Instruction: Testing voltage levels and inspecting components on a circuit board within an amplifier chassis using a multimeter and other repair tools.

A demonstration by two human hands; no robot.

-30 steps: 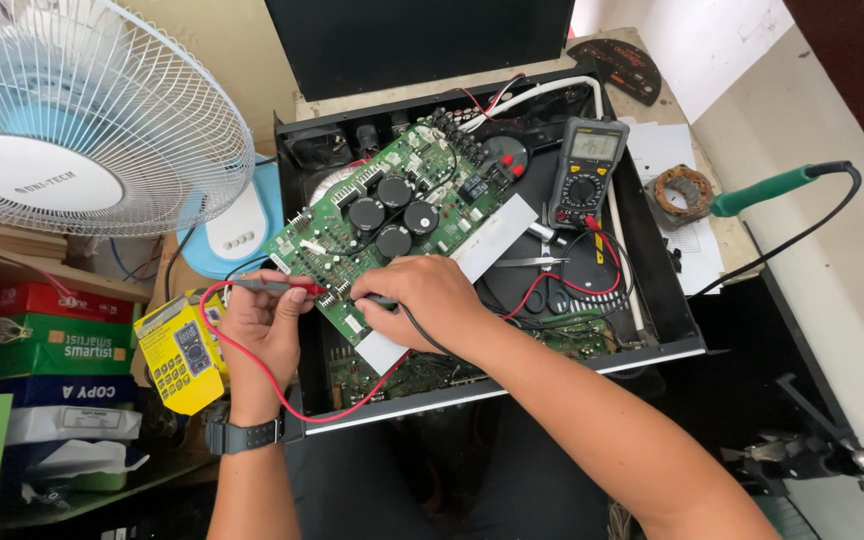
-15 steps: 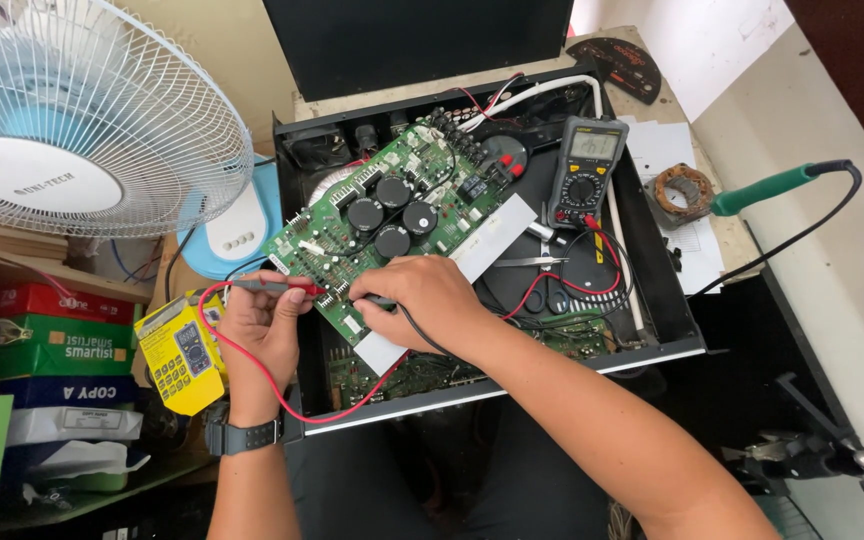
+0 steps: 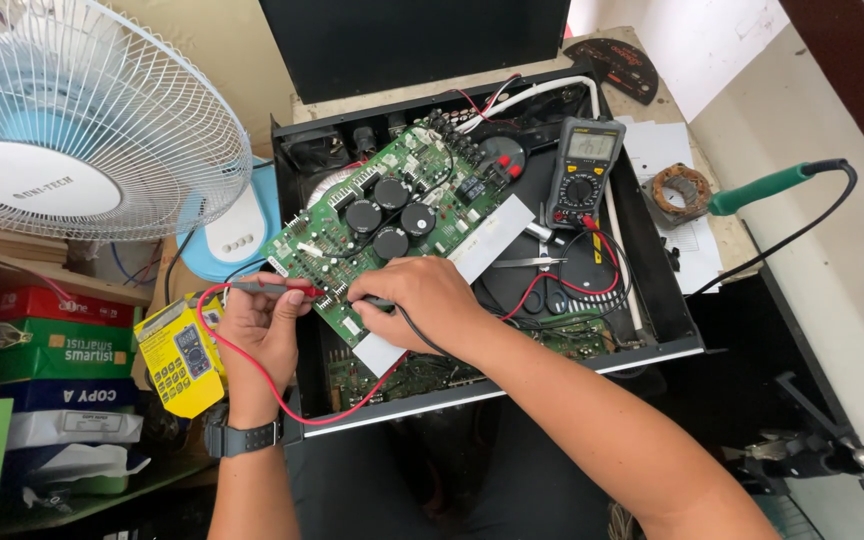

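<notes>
Circuit board (image 3: 392, 225), left hand (image 3: 262, 335) pinching red probe (image 3: 272, 288), right hand (image 3: 427, 300) pressing black probe (image 3: 377, 302)

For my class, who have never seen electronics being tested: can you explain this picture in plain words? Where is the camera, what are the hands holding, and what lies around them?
The one picture comes from a camera worn on the person's head, looking down. The left hand holds a red probe and the right hand a black probe, both tips at the edge of a green circuit board. The board lies tilted over an open black metal case. A grey multimeter rests inside the case; a yellow multimeter box sits left of it. A white fan stands at the left, and a green-handled soldering iron lies on the right.
</notes>
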